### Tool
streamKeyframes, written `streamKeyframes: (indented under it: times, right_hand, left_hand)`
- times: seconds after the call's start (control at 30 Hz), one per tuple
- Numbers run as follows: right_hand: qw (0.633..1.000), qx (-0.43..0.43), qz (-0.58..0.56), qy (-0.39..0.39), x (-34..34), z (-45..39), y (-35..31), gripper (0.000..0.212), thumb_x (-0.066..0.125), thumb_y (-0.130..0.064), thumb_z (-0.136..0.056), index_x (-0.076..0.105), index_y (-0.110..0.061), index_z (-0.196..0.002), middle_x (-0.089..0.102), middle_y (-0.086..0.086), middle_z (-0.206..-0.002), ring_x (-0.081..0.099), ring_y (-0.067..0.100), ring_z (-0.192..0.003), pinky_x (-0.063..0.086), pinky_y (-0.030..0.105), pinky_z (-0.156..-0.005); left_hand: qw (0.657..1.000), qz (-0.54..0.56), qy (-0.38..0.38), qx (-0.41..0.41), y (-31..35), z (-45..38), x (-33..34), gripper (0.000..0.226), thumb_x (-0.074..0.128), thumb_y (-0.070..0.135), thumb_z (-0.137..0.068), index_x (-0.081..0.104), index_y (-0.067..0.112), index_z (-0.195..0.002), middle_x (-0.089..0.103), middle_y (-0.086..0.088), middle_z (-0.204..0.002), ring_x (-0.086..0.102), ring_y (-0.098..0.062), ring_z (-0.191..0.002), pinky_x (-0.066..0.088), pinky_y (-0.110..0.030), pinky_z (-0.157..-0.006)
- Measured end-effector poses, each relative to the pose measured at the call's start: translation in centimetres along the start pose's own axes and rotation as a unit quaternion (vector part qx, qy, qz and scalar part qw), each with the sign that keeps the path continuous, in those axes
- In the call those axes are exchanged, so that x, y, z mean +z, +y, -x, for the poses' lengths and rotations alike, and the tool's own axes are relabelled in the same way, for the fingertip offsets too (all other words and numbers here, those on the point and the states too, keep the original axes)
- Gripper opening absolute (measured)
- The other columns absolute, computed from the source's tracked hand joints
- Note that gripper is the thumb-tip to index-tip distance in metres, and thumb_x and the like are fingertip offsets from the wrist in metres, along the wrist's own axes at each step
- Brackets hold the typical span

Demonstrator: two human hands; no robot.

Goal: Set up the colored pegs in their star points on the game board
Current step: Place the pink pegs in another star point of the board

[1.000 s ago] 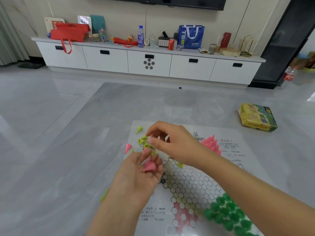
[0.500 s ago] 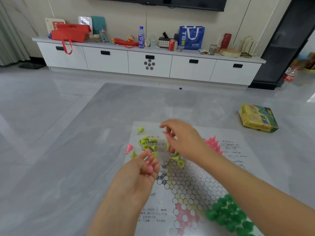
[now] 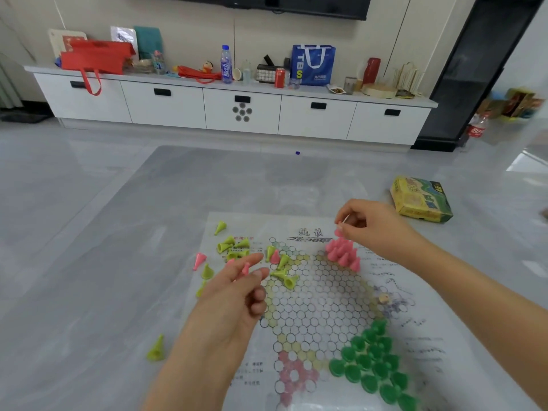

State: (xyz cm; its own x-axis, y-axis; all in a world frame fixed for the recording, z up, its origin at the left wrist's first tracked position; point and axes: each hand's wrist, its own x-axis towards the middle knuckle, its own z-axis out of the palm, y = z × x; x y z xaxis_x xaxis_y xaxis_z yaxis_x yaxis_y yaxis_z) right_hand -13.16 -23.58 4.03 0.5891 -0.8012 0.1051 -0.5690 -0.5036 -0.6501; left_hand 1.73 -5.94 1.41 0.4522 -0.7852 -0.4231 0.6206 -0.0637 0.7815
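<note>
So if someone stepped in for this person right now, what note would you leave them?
Right hand pinches a pink peg above the pink cluster at the board's far right point.
Left hand holds more pink pegs.
Done: dark green pegs fill the near right point.
Left: finish pink, including two loose pink pegs; stand the scattered yellow-green pegs in their point.

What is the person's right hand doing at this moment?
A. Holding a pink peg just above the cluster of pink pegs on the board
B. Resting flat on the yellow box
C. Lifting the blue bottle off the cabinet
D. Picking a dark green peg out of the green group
A: the right hand pinches a pink peg right above the pink cluster standing on the game board.
</note>
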Motion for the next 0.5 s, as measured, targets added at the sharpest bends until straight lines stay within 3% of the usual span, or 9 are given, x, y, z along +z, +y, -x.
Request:
streamKeyframes:
  times: [0.1, 0.2, 0.3, 0.4, 0.5]
  right_hand:
    - [0.998, 0.026, -0.046, -0.038, 0.9, 0.1, 0.0, 0.012, 0.068, -0.017, -0.079, 0.061, -0.025, -0.074, 0.069, -0.001, -0.064, 0.067, 0.02, -0.058, 0.055, 0.026, -0.049]
    - [0.995, 0.048, -0.071, -0.055, 1.4, -0.4, -0.1, 0.009, 0.069, -0.024, -0.079, 0.062, -0.024, -0.075, 0.071, 0.007, -0.069, 0.067, 0.03, -0.057, 0.056, 0.041, -0.049]
    - [0.994, 0.063, -0.058, -0.063, 1.9, -0.9, 0.1, 0.008, 0.067, -0.021, -0.082, 0.063, -0.024, -0.075, 0.069, 0.009, -0.066, 0.064, 0.026, -0.048, 0.054, 0.035, -0.041]
    - [0.996, 0.059, 0.013, -0.066, 2.5, -1.3, 0.5, 0.016, 0.058, -0.011, -0.086, 0.062, -0.021, -0.074, 0.066, 0.004, -0.061, 0.06, 0.016, -0.04, 0.048, 0.027, -0.038]
    - [0.995, 0.022, 0.086, -0.05, 3.0, -1.3, 0.7, 0.011, 0.055, -0.01, -0.086, 0.061, -0.017, -0.082, 0.062, -0.002, -0.074, 0.062, 0.011, -0.043, 0.044, 0.02, -0.035]
  left_hand:
    - [0.994, -0.104, 0.0, 0.044, -0.3, 0.1, 0.3, 0.025, 0.051, -0.002, -0.087, 0.064, 0.017, -0.095, 0.056, -0.008, -0.078, 0.049, -0.008, -0.052, 0.044, -0.02, -0.049]
    - [0.99, -0.132, 0.004, 0.05, -0.3, 0.2, 0.6, 0.023, 0.046, 0.004, -0.092, 0.063, 0.016, -0.099, 0.063, -0.009, -0.094, 0.059, -0.014, -0.069, 0.053, -0.023, -0.061]
    - [0.987, -0.149, -0.006, 0.052, -0.1, 0.3, 0.7, 0.029, 0.038, 0.004, -0.095, 0.063, 0.017, -0.096, 0.064, -0.009, -0.1, 0.063, -0.016, -0.075, 0.057, -0.02, -0.063]
    - [0.966, -0.235, -0.011, 0.104, -0.4, 0.4, 0.5, 0.032, 0.039, 0.008, -0.095, 0.063, 0.03, -0.092, 0.064, 0.0, -0.098, 0.064, -0.01, -0.075, 0.055, -0.017, -0.067]
    - [0.95, -0.286, -0.021, 0.127, -0.6, 0.4, 0.4, 0.025, 0.046, 0.018, -0.093, 0.062, 0.037, -0.097, 0.066, 0.003, -0.09, 0.062, -0.003, -0.066, 0.054, -0.021, -0.071]
